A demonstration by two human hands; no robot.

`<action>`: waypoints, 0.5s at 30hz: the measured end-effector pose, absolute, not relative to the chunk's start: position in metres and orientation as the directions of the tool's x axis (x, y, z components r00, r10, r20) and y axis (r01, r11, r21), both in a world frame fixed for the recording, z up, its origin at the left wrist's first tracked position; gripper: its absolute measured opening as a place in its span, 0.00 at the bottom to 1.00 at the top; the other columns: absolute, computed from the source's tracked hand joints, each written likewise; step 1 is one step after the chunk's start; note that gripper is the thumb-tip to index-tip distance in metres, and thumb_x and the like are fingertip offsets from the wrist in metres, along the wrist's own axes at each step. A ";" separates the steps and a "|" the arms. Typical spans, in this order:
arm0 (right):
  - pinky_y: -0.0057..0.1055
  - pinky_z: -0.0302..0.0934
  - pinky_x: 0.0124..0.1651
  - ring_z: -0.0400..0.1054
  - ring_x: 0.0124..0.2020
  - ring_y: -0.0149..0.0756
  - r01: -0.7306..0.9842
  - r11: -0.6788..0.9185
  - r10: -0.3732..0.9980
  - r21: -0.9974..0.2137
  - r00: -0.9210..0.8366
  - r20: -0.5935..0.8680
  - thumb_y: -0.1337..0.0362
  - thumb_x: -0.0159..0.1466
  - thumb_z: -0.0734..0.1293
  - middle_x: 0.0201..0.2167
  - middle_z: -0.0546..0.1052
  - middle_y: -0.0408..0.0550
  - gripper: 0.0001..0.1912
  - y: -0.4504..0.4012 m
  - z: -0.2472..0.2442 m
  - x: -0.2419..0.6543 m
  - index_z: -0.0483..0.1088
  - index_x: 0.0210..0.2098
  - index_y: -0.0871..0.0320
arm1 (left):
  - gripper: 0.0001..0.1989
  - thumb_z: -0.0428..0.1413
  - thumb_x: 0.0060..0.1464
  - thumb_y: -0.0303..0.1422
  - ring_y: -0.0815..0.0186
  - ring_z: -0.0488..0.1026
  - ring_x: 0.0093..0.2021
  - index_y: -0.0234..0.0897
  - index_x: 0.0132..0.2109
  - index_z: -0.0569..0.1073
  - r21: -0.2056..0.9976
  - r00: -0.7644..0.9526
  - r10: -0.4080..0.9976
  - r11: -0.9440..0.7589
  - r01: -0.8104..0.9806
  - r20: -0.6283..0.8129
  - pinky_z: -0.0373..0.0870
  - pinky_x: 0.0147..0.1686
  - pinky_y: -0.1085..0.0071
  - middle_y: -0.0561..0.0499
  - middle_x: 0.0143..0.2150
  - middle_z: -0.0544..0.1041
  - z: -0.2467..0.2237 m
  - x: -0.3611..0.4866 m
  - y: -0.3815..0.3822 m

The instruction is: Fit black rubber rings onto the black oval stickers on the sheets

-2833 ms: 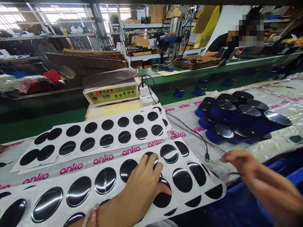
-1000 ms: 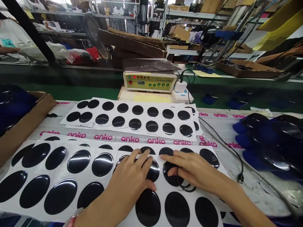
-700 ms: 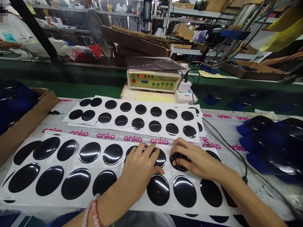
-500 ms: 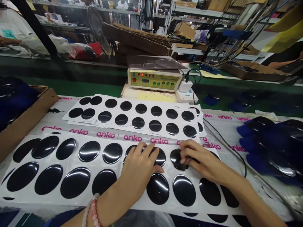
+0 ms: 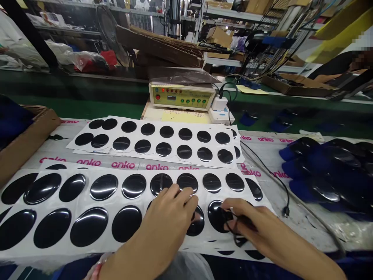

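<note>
A white sheet (image 5: 87,202) with two rows of glossy black round discs lies in front of me. My left hand (image 5: 171,217) rests on it with fingers spread and bent, pressing near the middle and partly covering a lower-row disc (image 5: 196,221). To its right, my right hand (image 5: 247,223) pinches a thin, dark, shiny piece (image 5: 239,240) over the lower row, beside another black disc (image 5: 217,216). Blur and my fingers hide the piece's exact shape. Behind, a second white sheet (image 5: 175,155) carries smaller-looking black discs.
A yellow-fronted control box (image 5: 182,97) with buttons stands at the back. Dark blue glossy shells (image 5: 329,167) are piled at right. A cardboard box (image 5: 29,144) is at left. A black cable (image 5: 271,171) crosses the table. Beyond runs a green belt (image 5: 110,105); a person is at far right.
My right hand has moved from an upper-row disc down to the lower row, now with a thin dark piece in its fingers. My left hand has shifted slightly toward me. The view has turned a little right.
</note>
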State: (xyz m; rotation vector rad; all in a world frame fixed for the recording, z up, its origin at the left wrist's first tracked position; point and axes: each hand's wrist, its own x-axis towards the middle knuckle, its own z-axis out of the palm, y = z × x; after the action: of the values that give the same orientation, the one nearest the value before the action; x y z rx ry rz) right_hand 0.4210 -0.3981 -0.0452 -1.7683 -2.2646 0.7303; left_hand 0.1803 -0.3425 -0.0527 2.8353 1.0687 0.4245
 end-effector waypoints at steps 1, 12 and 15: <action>0.26 0.62 0.27 0.70 0.25 0.34 0.868 0.217 0.926 -0.447 -0.328 -0.189 0.64 0.65 0.61 0.26 0.74 0.40 0.22 -0.392 -0.047 0.414 0.60 0.58 0.44 | 0.15 0.62 0.52 0.33 0.59 0.69 0.36 0.33 0.47 0.73 0.159 0.722 0.658 -0.753 0.639 0.214 0.73 0.33 0.62 0.48 0.49 0.75 -0.053 0.179 -0.347; 0.27 0.57 0.26 0.64 0.27 0.30 0.838 0.432 0.843 -0.334 -0.506 -0.180 0.73 0.58 0.63 0.36 0.68 0.44 0.07 -0.361 -0.045 0.401 0.62 0.33 0.55 | 0.29 0.63 0.45 0.49 0.61 0.67 0.40 0.37 0.51 0.74 0.195 0.705 0.683 -0.730 0.655 0.192 0.76 0.39 0.65 0.52 0.61 0.68 -0.072 0.175 -0.358; 0.26 0.58 0.27 0.65 0.26 0.30 0.842 0.403 0.878 -0.359 -0.467 -0.110 0.72 0.59 0.63 0.32 0.69 0.41 0.10 -0.367 -0.053 0.411 0.65 0.40 0.55 | 0.34 0.65 0.41 0.49 0.60 0.68 0.38 0.33 0.52 0.73 0.225 0.680 0.714 -0.700 0.678 0.170 0.77 0.35 0.66 0.52 0.59 0.69 -0.068 0.178 -0.357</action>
State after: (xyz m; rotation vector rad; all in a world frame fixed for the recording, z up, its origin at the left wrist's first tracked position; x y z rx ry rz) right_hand 0.4115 -0.3674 -0.0526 -1.5672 -2.5495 0.5636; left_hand 0.1777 -0.3566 -0.0682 2.7457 1.1446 0.3704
